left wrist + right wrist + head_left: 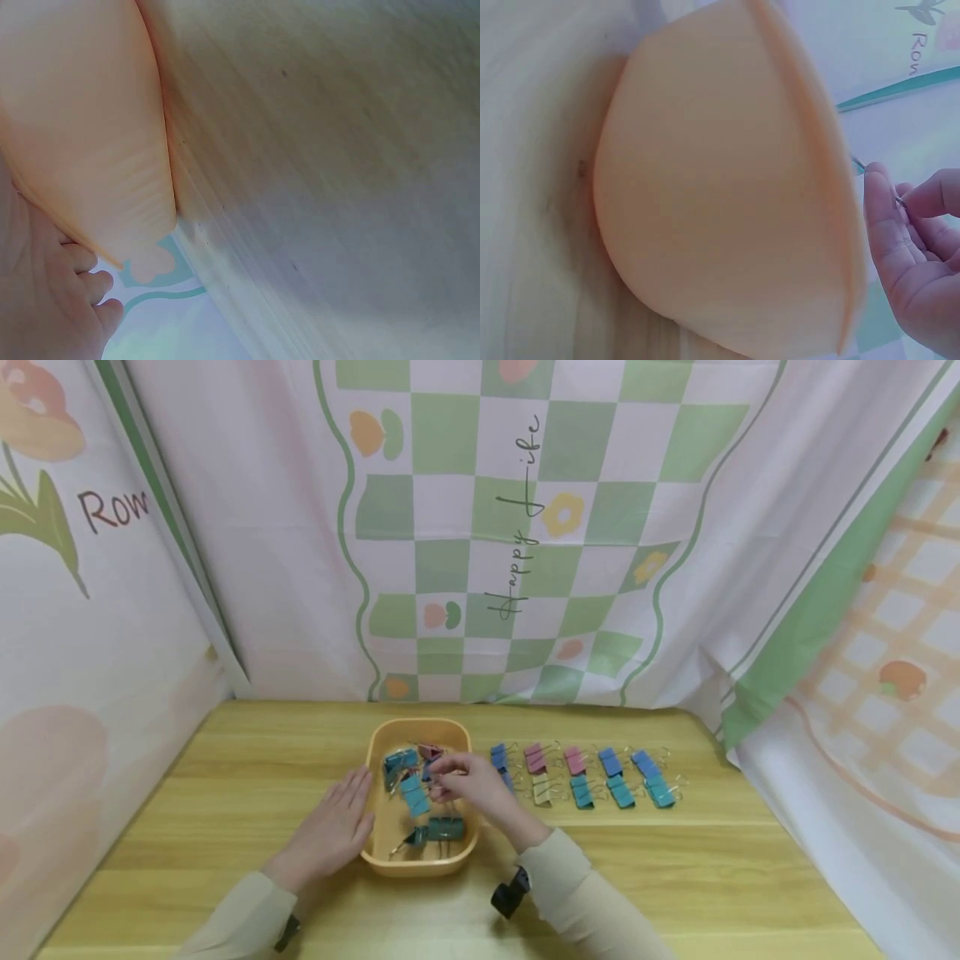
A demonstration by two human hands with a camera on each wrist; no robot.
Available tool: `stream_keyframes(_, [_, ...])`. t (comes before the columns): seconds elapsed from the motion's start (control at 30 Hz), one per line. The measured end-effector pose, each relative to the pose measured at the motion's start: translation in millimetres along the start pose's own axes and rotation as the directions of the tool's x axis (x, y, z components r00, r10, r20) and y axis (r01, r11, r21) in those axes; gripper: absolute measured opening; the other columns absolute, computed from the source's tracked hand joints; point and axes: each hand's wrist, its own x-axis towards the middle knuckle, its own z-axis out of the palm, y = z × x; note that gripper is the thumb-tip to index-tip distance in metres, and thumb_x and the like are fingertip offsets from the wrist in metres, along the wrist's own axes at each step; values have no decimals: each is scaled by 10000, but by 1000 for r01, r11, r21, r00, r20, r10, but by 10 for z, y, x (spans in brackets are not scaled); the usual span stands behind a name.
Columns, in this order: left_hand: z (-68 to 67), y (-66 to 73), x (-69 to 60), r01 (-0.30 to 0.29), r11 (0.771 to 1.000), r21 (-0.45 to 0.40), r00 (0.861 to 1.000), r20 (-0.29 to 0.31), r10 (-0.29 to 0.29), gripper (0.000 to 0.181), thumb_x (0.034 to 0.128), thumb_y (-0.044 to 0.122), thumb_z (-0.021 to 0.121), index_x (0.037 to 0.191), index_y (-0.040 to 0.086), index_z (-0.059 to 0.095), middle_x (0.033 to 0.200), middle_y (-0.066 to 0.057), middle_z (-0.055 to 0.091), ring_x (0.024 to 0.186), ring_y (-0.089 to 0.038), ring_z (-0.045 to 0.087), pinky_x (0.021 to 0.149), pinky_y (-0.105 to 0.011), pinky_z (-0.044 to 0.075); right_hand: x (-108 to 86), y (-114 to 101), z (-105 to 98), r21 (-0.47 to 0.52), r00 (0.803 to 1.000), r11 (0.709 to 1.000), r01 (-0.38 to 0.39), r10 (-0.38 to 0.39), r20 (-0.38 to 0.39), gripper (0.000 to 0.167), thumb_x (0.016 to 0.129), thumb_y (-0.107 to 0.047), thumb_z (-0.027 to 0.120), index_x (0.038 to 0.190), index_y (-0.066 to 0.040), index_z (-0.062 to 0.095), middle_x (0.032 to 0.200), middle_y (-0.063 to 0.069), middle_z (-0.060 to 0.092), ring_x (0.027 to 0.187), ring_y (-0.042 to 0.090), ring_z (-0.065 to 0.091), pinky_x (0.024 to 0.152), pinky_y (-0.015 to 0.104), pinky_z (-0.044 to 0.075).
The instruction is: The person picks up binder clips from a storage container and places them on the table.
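Observation:
A yellow-orange plastic basin [416,867] holds several binder clips: blue-teal ones at its far side, a light blue clip [415,796] in the middle and a dark green clip [446,828] near the front. My left hand [330,822] rests against the basin's left rim, fingers straight. Over the basin's right side, my right hand [474,783] pinches a binder clip by its thin wire handle [901,201] between thumb and fingers. Most of that clip is hidden by the basin wall in the right wrist view and by the fingers in the head view.
Right of the basin, binder clips stand in two rows on the wooden table [600,868], among them a pink clip [575,761], a pale yellow clip [542,790] and a teal clip [660,792]. A patterned curtain [510,568] hangs behind the table.

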Motion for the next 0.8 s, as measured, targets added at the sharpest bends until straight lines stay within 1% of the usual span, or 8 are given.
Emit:
stream_keyframes(0.07, [-2, 1, -1, -1, 1000, 2, 1000, 3, 1, 549, 974, 212, 393, 1394, -110, 246, 1462, -245, 202, 1332, -384, 195, 1076, -481, 184, -16, -4, -45, 8, 1000, 1000, 11, -11, -7, 247, 858, 81, 509, 1091, 152, 548, 909, 206, 628, 714, 240, 652, 760, 493, 515])
stream_keyframes(0.17, [-3, 3, -2, -4, 1000, -1, 1000, -2, 4, 546, 973, 205, 397, 1391, -113, 249, 1460, -246, 204, 1331, -387, 197, 1074, -486, 185, -40, -13, -121, 24, 999, 999, 33, -32, -18, 303, 831, 110, 478, 1125, 133, 546, 948, 216, 617, 709, 237, 654, 756, 509, 510])
stream_keyframes(0.27, [-1, 6, -3, -6, 1000, -4, 1000, -11, 6, 543, 971, 199, 402, 1388, -115, 255, 1457, -247, 209, 1328, -389, 202, 1072, -489, 192, -77, -29, -204, 46, 999, 998, 43, -42, -27, 342, 830, 119, 453, 1163, 111, 531, 1007, 248, 581, 729, 237, 648, 750, 465, 527])
stream_keyframes(0.43, [-5, 13, -6, -7, 1000, -8, 1000, -17, 7, 545, 971, 197, 403, 1389, -117, 249, 1455, -251, 213, 1327, -393, 203, 1070, -495, 196, -156, -66, -343, 39, 998, 998, 39, -37, -49, 346, 846, 95, 461, 1188, 108, 512, 1066, 280, 533, 766, 232, 639, 744, 383, 542])
stream_keyframes(0.57, [9, 4, -1, -5, 1000, -9, 1000, -12, 5, 546, 972, 197, 400, 1393, -112, 243, 1459, -246, 207, 1330, -389, 198, 1072, -490, 190, -219, -74, -462, -1, 996, 999, 40, -40, -80, 354, 848, 66, 476, 1197, 113, 510, 1060, 243, 548, 776, 228, 638, 735, 360, 544])
stream_keyframes(0.67, [13, 0, -1, -1, 1000, -8, 1000, -11, 1, 545, 973, 198, 399, 1394, -110, 243, 1461, -243, 205, 1330, -386, 198, 1073, -486, 188, -268, -68, -560, -26, 995, 999, 47, -49, -88, 347, 868, 46, 477, 1206, 120, 498, 1062, 206, 563, 783, 221, 636, 739, 345, 543])
stream_keyframes(0.8, [-2, 10, -8, 1, 1000, -11, 1000, -12, -1, 547, 970, 196, 404, 1392, -113, 244, 1458, -246, 208, 1329, -388, 199, 1073, -486, 188, -351, -67, -678, -19, 995, 998, 57, -58, -78, 349, 884, 33, 455, 1218, 132, 471, 1053, 186, 544, 804, 234, 627, 761, 353, 536])
